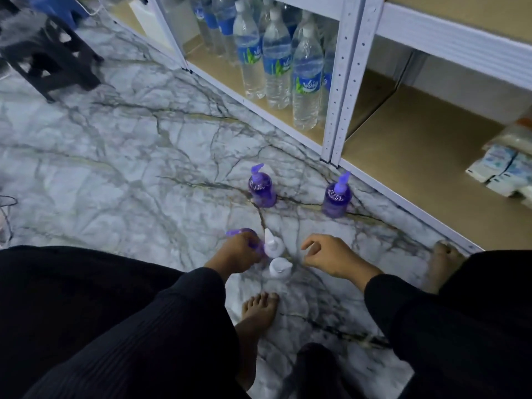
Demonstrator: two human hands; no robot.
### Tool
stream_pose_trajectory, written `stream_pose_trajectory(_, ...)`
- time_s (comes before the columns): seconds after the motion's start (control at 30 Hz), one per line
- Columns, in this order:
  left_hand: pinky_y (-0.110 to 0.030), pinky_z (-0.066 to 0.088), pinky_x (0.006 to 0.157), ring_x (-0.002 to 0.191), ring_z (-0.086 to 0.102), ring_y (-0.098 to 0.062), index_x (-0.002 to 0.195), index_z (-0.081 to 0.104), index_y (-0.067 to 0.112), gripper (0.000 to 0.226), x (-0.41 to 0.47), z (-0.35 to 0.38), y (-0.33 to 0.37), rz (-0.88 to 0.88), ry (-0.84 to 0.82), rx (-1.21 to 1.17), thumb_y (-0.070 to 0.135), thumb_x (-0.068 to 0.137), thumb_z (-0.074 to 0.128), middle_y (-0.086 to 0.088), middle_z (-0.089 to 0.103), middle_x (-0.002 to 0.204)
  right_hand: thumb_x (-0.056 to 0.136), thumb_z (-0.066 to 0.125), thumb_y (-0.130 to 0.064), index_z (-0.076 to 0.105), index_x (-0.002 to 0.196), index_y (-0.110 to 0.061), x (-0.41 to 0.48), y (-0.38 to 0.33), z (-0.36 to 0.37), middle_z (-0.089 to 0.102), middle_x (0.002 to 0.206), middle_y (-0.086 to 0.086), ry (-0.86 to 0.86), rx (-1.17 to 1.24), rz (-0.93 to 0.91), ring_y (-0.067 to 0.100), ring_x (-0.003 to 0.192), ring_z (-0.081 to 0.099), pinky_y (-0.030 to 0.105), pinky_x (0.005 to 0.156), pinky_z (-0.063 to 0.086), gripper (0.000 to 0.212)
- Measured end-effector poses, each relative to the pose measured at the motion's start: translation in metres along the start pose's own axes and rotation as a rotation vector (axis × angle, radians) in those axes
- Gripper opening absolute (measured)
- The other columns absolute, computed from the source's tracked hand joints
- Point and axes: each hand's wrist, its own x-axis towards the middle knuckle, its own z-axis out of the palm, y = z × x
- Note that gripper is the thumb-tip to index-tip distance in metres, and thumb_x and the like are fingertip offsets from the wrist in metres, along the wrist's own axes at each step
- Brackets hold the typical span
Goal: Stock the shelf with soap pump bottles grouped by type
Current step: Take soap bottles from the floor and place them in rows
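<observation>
The left hand [234, 253] curls its fingers round a purple pump bottle [241, 232] low over the floor, the purple pump head poking out to the left of the knuckles. Touching or just beside that hand on its right stand 2 white pump bottles, the far white bottle [273, 245] and the near white bottle [279, 267], close together. The right hand [331, 256] hovers just right of them, fingers loosely curled and holding nothing.

Farther out, 2 more purple bottles stand upright on the marble floor [129, 168]: the left purple bottle [261, 189] and the right purple bottle [336, 197], well apart, the right one near the shelf's front edge. The bottom shelf board [403, 156] is bare on this side; packets [503, 168] lie at its far right. Left of the white upright [342, 82], water bottles [306, 82] stand in rows. A bare foot [259, 312] rests near the white bottles.
</observation>
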Motion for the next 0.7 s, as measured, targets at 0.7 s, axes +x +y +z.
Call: stream_pose_trajectory(0.7, -0.037, 0.039, 0.108, 0.126, 0.052, -0.023, 0.146, 0.041, 0.021, 0.059, 0.071, 0.066, -0.041, 0.078, -0.071, -0.046, 0.011, 0.09, 0.057, -0.005, 0.058, 0.134, 0.076, 0.068, -0.041, 0.048, 0.128, -0.038, 0.045, 0.04, 0.108, 0.045, 0.117, -0.002, 0.096, -0.1, -0.097, 0.025, 0.111, 0.053, 0.044, 0.087, 0.052, 0.056)
